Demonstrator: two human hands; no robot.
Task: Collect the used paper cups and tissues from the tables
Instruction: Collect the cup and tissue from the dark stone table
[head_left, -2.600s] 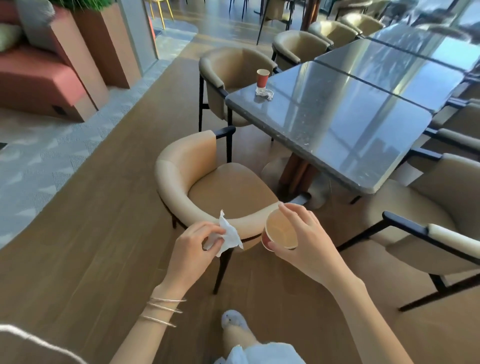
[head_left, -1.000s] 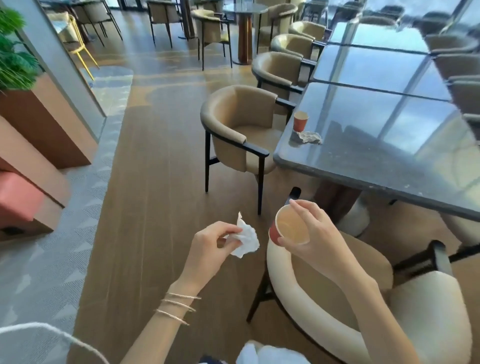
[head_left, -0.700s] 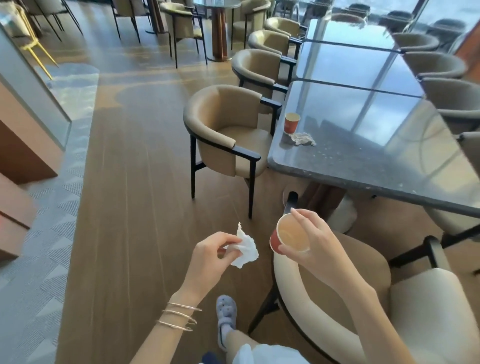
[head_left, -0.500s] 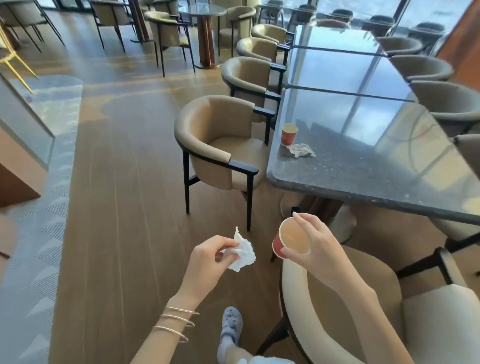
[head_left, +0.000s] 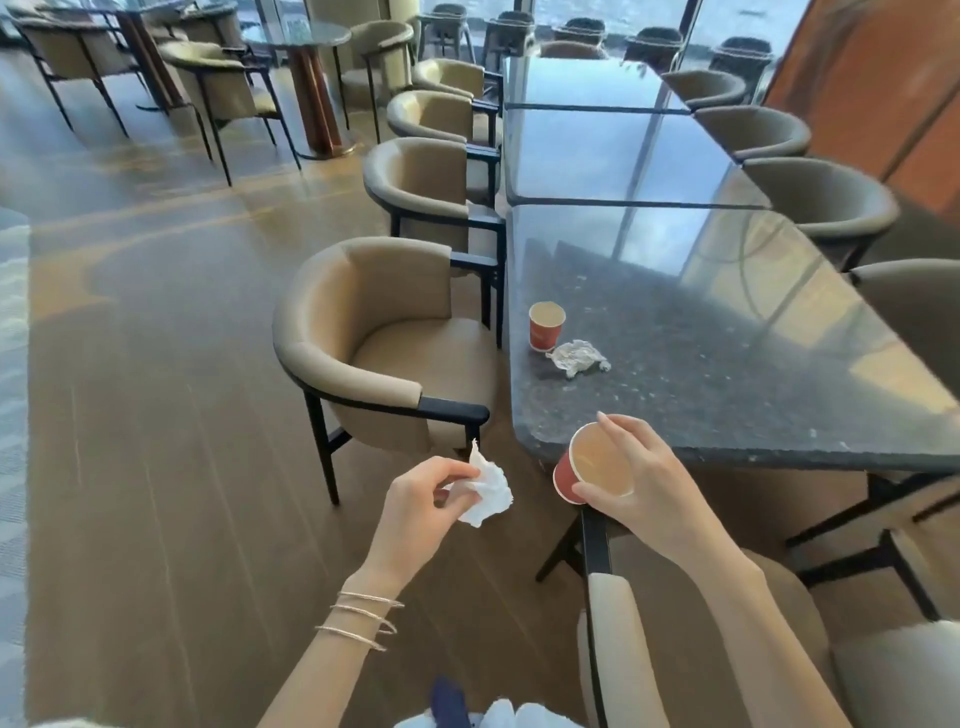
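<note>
My left hand (head_left: 415, 504) pinches a crumpled white tissue (head_left: 485, 486) between thumb and fingers, low in the middle of the view. Just right of it, my right hand (head_left: 641, 486) grips a red paper cup (head_left: 589, 467) by its rim, at the near corner of the dark stone table (head_left: 727, 332). On that table, near its left edge, a second red paper cup (head_left: 545, 326) stands upright. A crumpled tissue (head_left: 576, 357) lies touching its right side.
A beige armchair (head_left: 379, 343) stands left of the table, beside the cup. Another armchair (head_left: 727, 649) is under my right arm. More chairs line both sides of the long row of tables. Wooden floor stretches to the left, with a round table (head_left: 298, 36) far back.
I have walked along the table row, so the cup and tissue on the table are much nearer. Both hands keep the same hold on tissue and cup.
</note>
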